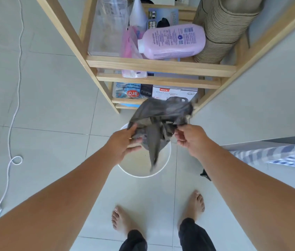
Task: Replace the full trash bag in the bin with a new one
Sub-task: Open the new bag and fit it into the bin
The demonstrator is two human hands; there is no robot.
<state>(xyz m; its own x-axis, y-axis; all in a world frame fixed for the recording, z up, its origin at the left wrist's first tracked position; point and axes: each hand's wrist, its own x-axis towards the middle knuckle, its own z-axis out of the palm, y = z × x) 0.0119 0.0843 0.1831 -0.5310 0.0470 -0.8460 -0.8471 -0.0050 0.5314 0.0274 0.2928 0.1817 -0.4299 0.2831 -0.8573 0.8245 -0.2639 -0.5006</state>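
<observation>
A round white bin (166,156) stands on the tiled floor in front of my bare feet, and the part of its inside that shows holds nothing. Above it hangs a thin grey trash bag (158,115), crumpled and partly spread out. My left hand (125,140) grips the bag's left edge. My right hand (190,136) pinches its right edge between thumb and fingers. A loose tail of the bag drops down into the bin. The bin's far rim is hidden behind the bag and my hands.
A wooden shelf rack (159,65) stands just behind the bin, holding a pink bottle (172,41), a clear box and cartons. A white cable (15,109) runs over the floor at left. A checked cloth (277,156) lies at right, beside a pale wall.
</observation>
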